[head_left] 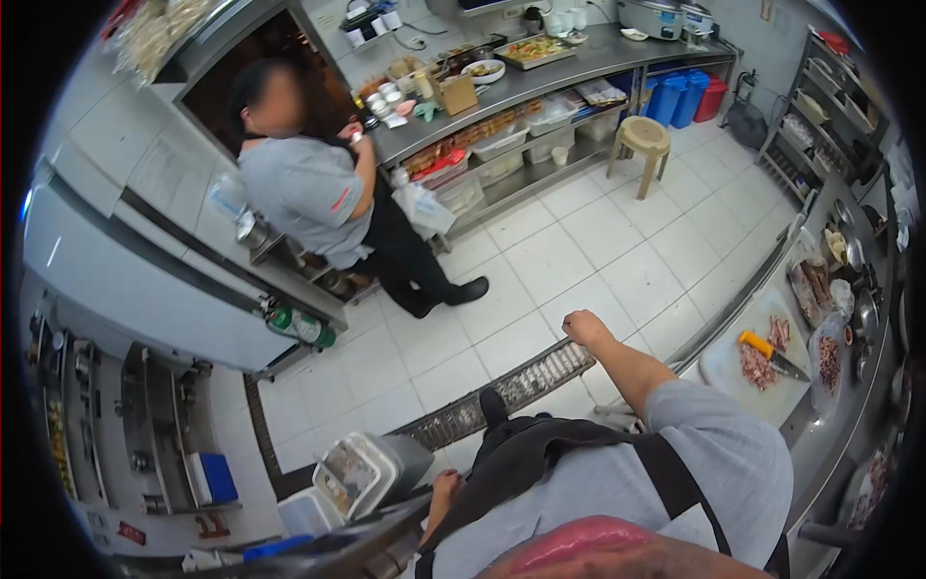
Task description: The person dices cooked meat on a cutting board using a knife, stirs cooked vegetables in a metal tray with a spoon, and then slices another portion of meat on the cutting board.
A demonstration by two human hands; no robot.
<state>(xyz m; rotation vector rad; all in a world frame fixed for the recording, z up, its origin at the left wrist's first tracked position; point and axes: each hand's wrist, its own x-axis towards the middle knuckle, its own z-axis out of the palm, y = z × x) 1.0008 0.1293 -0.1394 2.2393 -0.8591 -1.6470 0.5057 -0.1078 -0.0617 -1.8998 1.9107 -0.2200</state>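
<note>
Over the floor drain grate, my right hand (583, 328) hangs in the air with its fingers curled in, and nothing shows in it. Low in the view, my left hand (446, 482) is beside my dark apron (540, 463), near a grey bin (410, 461); its fingers look curled, and what they hold, if anything, is hidden. To my right lies a white cutting board (719, 372) with chopped meat (757, 367) and an orange-handled knife (755, 342) on it. Neither hand touches these.
A person (309, 183) in a grey shirt stands by the back counter (395, 145). A stool (644, 140) is near the blue bins (666, 99). The metal drain grate (516, 384) crosses the tiled floor. Steel shelving (805, 125) stands at the right, and a green cylinder (301, 326) at the left.
</note>
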